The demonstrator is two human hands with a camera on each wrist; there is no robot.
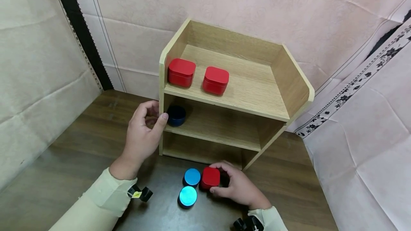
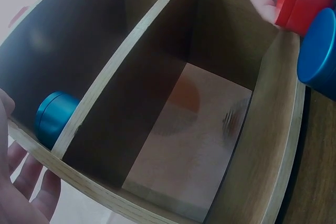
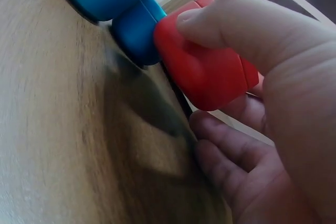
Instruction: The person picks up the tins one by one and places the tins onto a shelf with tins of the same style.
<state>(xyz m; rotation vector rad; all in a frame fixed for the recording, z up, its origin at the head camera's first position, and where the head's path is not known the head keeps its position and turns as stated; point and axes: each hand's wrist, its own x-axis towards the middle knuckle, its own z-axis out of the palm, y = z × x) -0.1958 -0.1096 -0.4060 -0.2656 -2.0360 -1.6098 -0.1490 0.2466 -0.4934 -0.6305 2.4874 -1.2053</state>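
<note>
My left hand (image 1: 142, 131) holds the left side panel of a small wooden shelf (image 1: 282, 118), thumb over the front edge and fingers outside. Just inside that panel, on the middle level, a round blue tin (image 1: 176, 117) sits beside the thumb. A rounded-square red tin (image 1: 211, 178) is pinched between thumb and fingers of my right hand (image 1: 239, 186), low in front of the shelf. Close by its left side are two round blue tins (image 1: 192, 177) on the table. In the right wrist view, the thumb presses the side of the red tin (image 3: 205, 61).
Two more red tins (image 1: 181, 72) stand on the shelf's top level, toward the left. The shelf rests on a dark wooden table (image 1: 86, 167). Pale patterned cloth (image 1: 135, 6) hangs behind and at both sides.
</note>
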